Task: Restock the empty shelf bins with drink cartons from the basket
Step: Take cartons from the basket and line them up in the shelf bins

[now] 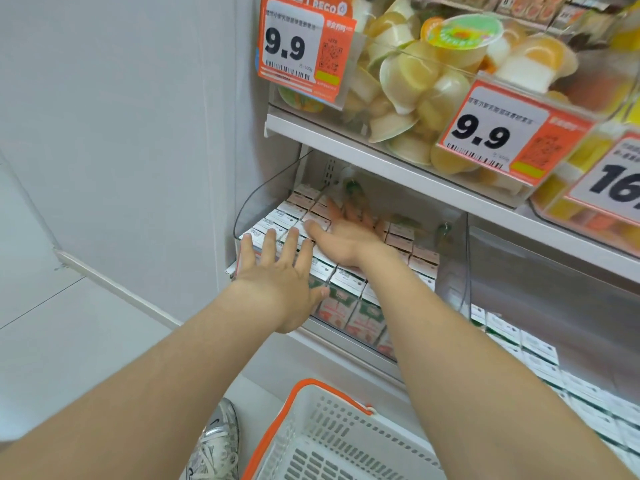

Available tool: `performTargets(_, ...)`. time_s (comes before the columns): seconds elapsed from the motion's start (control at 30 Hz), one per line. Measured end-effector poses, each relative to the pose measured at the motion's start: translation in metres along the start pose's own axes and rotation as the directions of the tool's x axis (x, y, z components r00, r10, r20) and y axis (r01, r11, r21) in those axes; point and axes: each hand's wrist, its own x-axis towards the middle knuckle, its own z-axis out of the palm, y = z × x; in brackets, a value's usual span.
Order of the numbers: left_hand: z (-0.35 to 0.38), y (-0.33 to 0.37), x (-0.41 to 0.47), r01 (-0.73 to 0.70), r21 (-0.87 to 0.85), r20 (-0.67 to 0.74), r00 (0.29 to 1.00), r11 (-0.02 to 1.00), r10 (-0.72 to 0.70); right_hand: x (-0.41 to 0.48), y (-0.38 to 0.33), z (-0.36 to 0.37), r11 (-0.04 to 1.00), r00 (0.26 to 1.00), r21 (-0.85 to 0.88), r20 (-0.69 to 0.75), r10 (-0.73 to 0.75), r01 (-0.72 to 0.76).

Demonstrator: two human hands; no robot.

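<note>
The drink cartons point(337, 308) stand packed in tight rows inside the clear plastic bin point(254, 199) on the lower shelf, their flat white tops forming one level surface and their printed fronts pressed against the bin's low front wall. My left hand point(280, 271) lies flat on the tops at the front-left corner, fingers straight and spread, grasping nothing. My right hand point(346, 230) reaches deeper toward the back rows, palm down, fingers also straight and released on the cartons. The bin's curved transparent side rises just beside my left fingers, and the white shelf board point(381, 157) above leaves only a narrow gap over my right hand. To the right, past a clear divider, a second bin holds more white-topped cartons point(519, 341). Above, glossy round jelly cups point(415, 81) pile behind orange price tags point(294, 46). To the left runs a smooth pale wall point(121, 133). Below my arms sits the basket point(277, 420), white slotted plastic with an orange rim, and beside it my grey laced shoe point(218, 441).
</note>
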Motion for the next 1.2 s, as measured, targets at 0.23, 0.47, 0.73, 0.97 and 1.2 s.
performTargets(0.23, -0.005, 0.003, 0.006, 0.009, 0.031, 0.019, 1.000, 0.999, -0.010, -0.009, 0.012, -0.002, 0.999, 0.999, 0.050, -0.053, 0.002, 0.001)
performTargets(0.47, -0.011, 0.016, -0.001, -0.035, 0.011, -0.032, 0.999, 0.999, 0.035, -0.048, 0.025, -0.008, 0.983, 0.982, 0.053, -0.073, 0.177, -0.174)
performTargets(0.73, -0.019, 0.052, -0.037, -0.199, -0.020, -0.141, 0.971, 0.980, 0.194, -0.161, 0.045, -0.035, 0.970, 0.884, -0.198, -0.414, -0.216, 0.145)
performTargets(0.97, -0.037, 0.124, -0.076, -0.499, -0.097, -0.531, 0.758, 0.861, 0.379, -0.250, 0.133, -0.033, 0.957, 0.786, -0.207, -0.548, -0.286, 0.203)
performTargets(1.2, -0.024, 0.200, -0.093, -0.691, 0.022, -0.521, 0.609, 0.723, 0.598, -0.286, 0.210, -0.048, 1.000, 0.978, -0.010, -0.207, 0.009, -0.011)
